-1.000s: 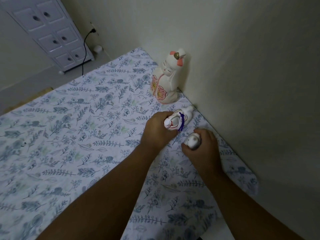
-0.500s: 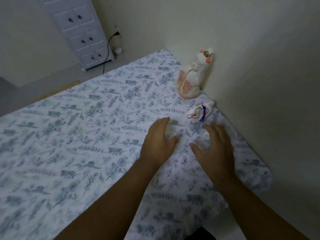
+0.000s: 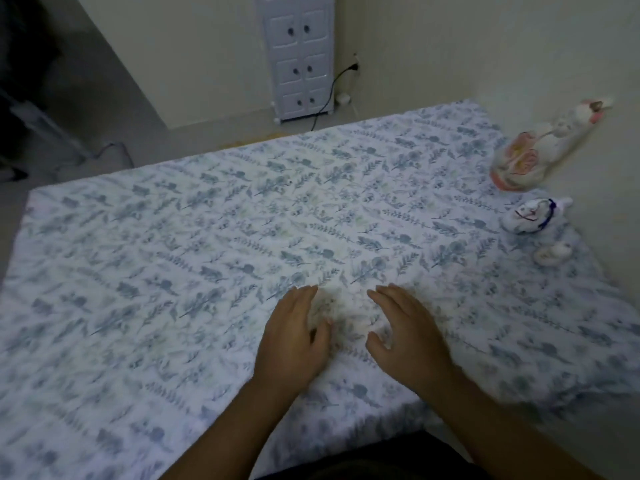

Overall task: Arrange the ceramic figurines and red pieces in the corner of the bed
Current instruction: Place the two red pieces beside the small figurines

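three ceramic figurines line the wall at the bed's far right corner: a tall white figurine with pink flower markings [image 3: 530, 157] stands nearest the corner, a smaller white one with a blue cord [image 3: 531, 219] lies just below it, and a tiny white figurine [image 3: 552, 253] sits just below that. the picture is blurred, so finer detail is lost. well apart from the tall figurine, the left hand [image 3: 294, 336] and right hand [image 3: 407, 332] are spread and empty over the floral sheet [image 3: 173, 254]. a white cabinet [image 3: 300, 57] stands beyond the bed.

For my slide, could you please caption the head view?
Both hands, left and right, empty above the floral bedsheet; three ceramic figurines line the wall.
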A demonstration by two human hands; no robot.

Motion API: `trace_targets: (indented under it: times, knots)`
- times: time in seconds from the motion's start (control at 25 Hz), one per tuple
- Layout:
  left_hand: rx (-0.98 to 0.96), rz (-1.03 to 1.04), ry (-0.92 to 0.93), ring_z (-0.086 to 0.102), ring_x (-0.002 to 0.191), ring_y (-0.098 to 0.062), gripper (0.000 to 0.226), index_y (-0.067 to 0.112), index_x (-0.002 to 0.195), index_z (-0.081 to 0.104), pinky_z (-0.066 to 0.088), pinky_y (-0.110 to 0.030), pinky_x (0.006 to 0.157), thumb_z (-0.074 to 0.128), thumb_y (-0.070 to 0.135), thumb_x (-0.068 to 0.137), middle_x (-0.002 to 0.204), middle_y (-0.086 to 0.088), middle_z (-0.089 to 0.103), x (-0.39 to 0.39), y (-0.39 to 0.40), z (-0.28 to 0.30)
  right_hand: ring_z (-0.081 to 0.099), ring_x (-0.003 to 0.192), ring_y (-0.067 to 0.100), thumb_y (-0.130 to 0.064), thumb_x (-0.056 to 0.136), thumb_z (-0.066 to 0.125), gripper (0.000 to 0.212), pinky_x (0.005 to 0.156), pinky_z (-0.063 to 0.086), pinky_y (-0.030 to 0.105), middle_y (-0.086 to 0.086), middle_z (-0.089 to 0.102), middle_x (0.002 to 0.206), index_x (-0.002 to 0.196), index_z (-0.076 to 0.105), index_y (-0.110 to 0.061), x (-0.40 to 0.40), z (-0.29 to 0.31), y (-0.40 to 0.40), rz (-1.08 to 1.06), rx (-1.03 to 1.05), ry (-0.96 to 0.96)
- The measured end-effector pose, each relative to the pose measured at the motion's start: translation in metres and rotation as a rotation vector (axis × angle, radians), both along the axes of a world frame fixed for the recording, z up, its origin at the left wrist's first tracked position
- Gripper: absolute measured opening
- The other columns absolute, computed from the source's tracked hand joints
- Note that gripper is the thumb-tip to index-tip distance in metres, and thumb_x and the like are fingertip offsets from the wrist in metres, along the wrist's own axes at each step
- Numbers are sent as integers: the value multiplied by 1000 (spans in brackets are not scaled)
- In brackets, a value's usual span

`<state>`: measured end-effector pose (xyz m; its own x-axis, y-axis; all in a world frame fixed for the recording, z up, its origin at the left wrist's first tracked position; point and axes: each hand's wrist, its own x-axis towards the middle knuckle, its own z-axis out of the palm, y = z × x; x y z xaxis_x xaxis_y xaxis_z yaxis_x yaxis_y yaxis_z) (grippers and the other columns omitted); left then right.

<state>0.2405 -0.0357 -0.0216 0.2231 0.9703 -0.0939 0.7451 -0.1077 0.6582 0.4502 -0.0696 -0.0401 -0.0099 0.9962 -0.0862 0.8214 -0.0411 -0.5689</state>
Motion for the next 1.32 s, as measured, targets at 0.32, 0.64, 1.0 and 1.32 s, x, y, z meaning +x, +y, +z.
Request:
trace_targets:
  times: [0.32, 0.64, 1.0, 1.32]
  knots:
    - [-157, -5, -9, 46, 110, -6, 51, 20, 131, 55, 43, -26, 97, 64, 23, 81, 115, 13, 52, -72, -32, -25, 48, 114, 8, -21, 82, 69, 64, 97, 46, 30, -11, 51, 123, 139, 42, -32, -89, -23, -5, 143, -201, 156]
    - [-214, 14, -56, 60, 77, -13, 21, 22, 99, 62, 46, -22, 64, 74, 22, 83, 82, 5, 65, -43, -11, -23, 61, 92, 13, -15, 88, 69, 22, 81, 55, 30, -1, 65, 96, 109, 63, -20, -75, -20, 3, -97, -129, 252]
    - [-80, -394, -154, 59, 78, -15, 15, 4, 89, 70, 49, -28, 79, 78, 5, 77, 79, -7, 68, 155, 33, -9, 61, 92, 10, -10, 82, 76, 26, 85, 56, 28, -4, 64, 94, 103, 64, -19, 111, -2, -20, -550, 15, 263]
    - [31, -637, -211, 63, 94, -21, 35, 4, 112, 74, 40, -16, 85, 79, 3, 77, 101, -14, 72, 362, 45, -32, 65, 90, 18, -17, 89, 69, 20, 82, 58, 37, 3, 66, 97, 108, 66, -15, 275, -24, -43, -970, 110, 204]
